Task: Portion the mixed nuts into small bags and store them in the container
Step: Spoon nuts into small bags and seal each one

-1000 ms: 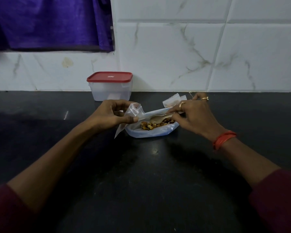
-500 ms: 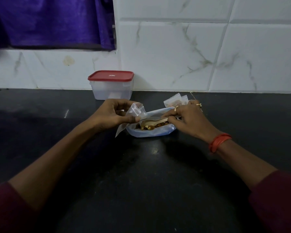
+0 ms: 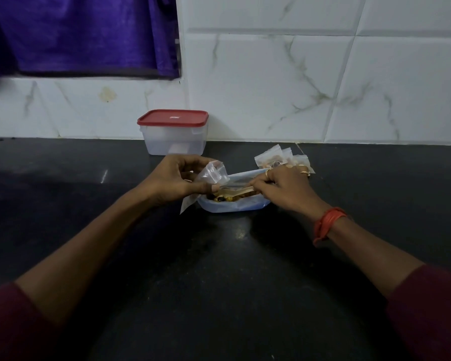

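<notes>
Maroon sleeves (image 3: 11, 321), an orange wristband (image 3: 328, 225), gold rings (image 3: 304, 173) on the right hand (image 3: 284, 190).

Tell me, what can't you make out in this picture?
Head view only.
Inside of the container: frosted walls and red lid hide it.
How many filled bags: the right hand covers part of the pile.
What the spoon carries: too small and dim, beside the small bag in the left hand.

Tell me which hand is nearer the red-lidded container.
Left. The left hand, pinching a small bag, is just in front of the container; the right hand, holding the spoon, is farther off to its front right.
</notes>
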`<action>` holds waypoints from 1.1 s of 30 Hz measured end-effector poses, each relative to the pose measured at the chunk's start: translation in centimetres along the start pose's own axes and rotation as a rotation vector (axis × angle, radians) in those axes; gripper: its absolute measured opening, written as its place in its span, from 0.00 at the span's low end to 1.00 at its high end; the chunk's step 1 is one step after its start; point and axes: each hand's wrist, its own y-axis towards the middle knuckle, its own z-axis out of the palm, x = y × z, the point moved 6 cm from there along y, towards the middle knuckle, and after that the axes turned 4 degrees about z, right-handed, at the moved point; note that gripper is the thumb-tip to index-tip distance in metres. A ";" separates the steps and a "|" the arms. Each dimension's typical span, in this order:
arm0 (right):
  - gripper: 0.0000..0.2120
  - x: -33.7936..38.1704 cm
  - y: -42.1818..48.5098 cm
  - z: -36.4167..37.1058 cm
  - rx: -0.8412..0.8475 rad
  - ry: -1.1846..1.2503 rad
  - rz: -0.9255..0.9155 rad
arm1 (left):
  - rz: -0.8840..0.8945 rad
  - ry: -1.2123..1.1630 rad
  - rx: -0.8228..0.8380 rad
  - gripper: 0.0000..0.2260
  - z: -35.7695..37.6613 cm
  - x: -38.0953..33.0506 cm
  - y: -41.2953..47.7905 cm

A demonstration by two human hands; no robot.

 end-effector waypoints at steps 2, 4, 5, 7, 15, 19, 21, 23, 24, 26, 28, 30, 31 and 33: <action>0.15 0.0 0.0 -0.1 0.004 0.010 0.040 | 0.002 0.012 -0.011 0.23 -0.1 0.0 0.0; 0.15 -0.2 0.0 -0.1 -0.005 0.035 0.087 | -0.002 0.024 -0.031 0.23 -0.3 0.1 0.0; 0.16 -0.4 0.1 -0.2 -0.011 0.052 0.115 | -0.008 0.028 -0.043 0.24 -0.4 0.2 0.0; 0.16 -0.7 0.2 -0.5 -0.032 0.086 0.168 | -0.018 0.038 -0.062 0.25 -0.6 0.3 0.1; 0.17 -2.6 0.0 -2.7 -0.108 0.187 0.267 | 0.011 0.101 -0.055 0.27 -0.3 -0.2 -0.1; 0.18 -2.0 -0.5 -4.5 -0.213 0.240 0.213 | 0.030 0.129 -0.077 0.28 -0.2 -0.5 -0.1; 0.19 -1.6 -0.6 -5.2 -0.264 0.268 0.198 | 0.041 0.165 -0.081 0.29 -0.1 -0.6 -0.2; 0.18 -1.0 -0.8 -5.6 -0.282 0.311 0.186 | 0.062 0.195 -0.078 0.31 0.0 -0.9 -0.2; 0.17 -0.6 -0.9 -5.6 -0.285 0.321 0.175 | 0.075 0.207 -0.083 0.33 0.1 -1.0 -0.3; 0.13 0.2 -1.2 -5.4 -0.299 0.324 0.140 | 0.093 0.217 -0.107 0.36 0.4 -1.3 -0.4; 0.12 1.0 -1.3 -4.9 -0.303 0.330 0.102 | 0.109 0.208 -0.126 0.38 0.6 -1.5 -0.4; 0.14 1.9 -1.6 -4.6 -0.326 0.309 0.035 | 0.123 0.204 -0.132 0.38 0.8 -1.7 -0.5; 0.16 2.3 -1.7 -4.7 -0.359 0.279 -0.028 | 0.128 0.201 -0.134 0.37 0.8 -1.8 -0.5; 0.14 3.4 -2.2 -4.8 -0.426 0.189 -0.234 | 0.128 0.172 -0.152 0.36 0.7 -1.7 -0.5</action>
